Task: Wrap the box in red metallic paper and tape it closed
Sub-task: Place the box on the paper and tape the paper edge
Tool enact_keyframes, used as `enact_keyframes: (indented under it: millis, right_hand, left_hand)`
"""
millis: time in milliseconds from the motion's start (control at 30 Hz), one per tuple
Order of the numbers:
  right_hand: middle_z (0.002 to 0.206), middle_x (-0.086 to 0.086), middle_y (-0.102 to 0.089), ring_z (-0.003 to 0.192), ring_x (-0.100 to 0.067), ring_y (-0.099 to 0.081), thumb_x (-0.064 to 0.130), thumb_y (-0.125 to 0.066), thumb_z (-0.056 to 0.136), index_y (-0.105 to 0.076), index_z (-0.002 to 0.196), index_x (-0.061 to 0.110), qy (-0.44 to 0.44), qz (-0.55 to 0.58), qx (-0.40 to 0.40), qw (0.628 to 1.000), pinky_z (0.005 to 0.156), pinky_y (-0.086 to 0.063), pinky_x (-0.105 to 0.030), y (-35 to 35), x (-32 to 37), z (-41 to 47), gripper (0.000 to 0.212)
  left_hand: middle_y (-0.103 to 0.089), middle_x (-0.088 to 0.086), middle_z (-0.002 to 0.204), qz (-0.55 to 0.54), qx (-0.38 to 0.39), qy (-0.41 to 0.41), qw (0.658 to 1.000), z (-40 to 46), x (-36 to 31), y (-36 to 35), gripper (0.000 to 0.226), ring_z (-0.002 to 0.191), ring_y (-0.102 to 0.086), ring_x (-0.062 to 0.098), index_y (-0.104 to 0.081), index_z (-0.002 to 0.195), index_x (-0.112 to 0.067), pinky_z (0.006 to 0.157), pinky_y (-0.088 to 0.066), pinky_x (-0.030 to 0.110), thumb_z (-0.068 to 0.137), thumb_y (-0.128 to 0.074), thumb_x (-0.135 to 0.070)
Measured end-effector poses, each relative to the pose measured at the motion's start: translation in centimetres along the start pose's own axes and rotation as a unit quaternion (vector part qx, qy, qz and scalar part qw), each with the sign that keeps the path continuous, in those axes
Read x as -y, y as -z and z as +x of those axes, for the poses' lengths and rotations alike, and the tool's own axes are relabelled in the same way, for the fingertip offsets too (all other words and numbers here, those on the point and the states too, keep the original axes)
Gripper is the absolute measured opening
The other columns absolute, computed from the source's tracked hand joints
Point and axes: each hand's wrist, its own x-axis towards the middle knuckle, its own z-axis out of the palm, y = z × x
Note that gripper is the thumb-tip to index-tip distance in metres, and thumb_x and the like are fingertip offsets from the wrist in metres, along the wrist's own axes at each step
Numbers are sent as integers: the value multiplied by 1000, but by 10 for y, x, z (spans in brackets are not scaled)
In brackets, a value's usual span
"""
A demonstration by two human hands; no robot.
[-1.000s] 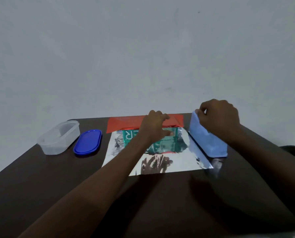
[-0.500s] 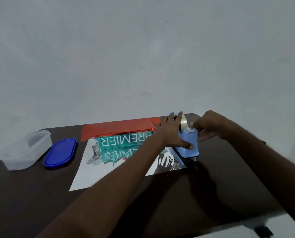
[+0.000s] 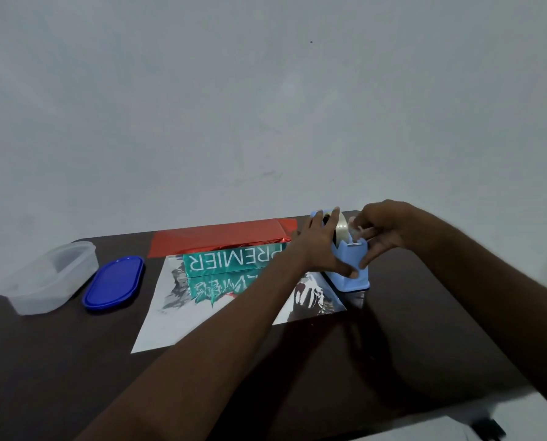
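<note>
Box (image 3: 230,261), teal, lies on silver-backed red paper (image 3: 221,237) mid-bench (image 3: 74,361). Left hand (image 3: 321,249) steadies blue tape dispenser (image 3: 350,265), fingers straight. Right hand (image 3: 383,229) fingers pinch the tape end.

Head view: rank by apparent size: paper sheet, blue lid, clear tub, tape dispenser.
1. paper sheet, clearly largest
2. clear tub
3. blue lid, close to the tub, so that order is unsure
4. tape dispenser, smallest, partly hidden by the hands
</note>
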Motion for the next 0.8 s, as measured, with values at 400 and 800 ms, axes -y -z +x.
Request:
enact_keyframes:
  millis: [400, 800]
  right_hand:
    - [104, -18, -58, 96, -33, -58, 2, -66, 83, -65, 107, -8, 114, 177, -124, 970, 71, -61, -46, -9, -47, -15, 26]
    - [71, -11, -64, 53, -12, -59, 8, -72, 87, -66, 79, 2, 92, 139, -118, 979, 44, -45, -21, -15, -91, -5, 12]
  left_hand:
    - [7, 8, 165, -27, -5, 8, 1000, -4, -3, -1, 139, 151, 9, 27, 13, 156, -20, 115, -12, 60, 63, -82, -61]
    - [3, 8, 165, -14, -8, 2, 1000, -5, -1, -3, 136, 151, 4, 28, 13, 156, -21, 114, -14, 62, 65, -80, -62]
